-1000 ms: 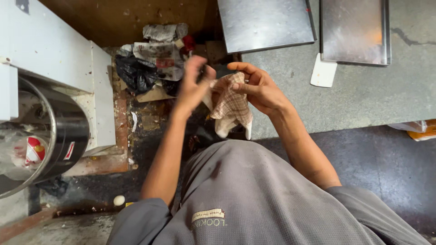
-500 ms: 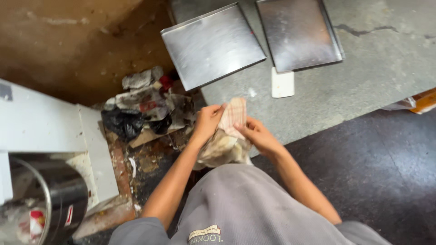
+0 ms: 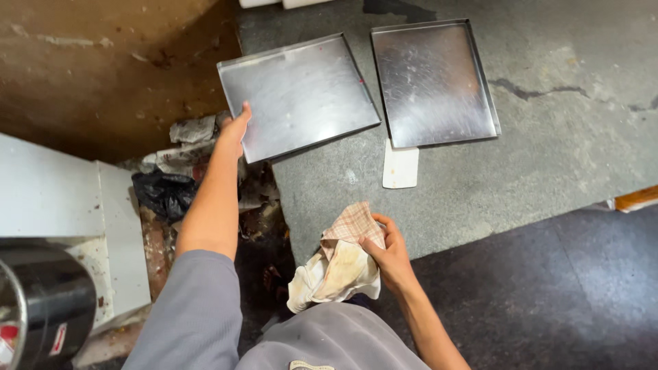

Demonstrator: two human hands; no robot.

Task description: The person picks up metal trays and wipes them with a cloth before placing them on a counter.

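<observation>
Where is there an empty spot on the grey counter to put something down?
Bare grey counter lies right of the right metal tray, and in front of the white scraper, beside the cloth. It is crowded by the left tray and the rubbish pile.

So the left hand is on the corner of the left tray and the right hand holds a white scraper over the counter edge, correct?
Not quite. The head view shows the right hand holding a stained checked cloth, not a scraper; the white scraper lies untouched on the counter below the right tray. The rest stands: the left hand is on the corner of the left tray.
</observation>
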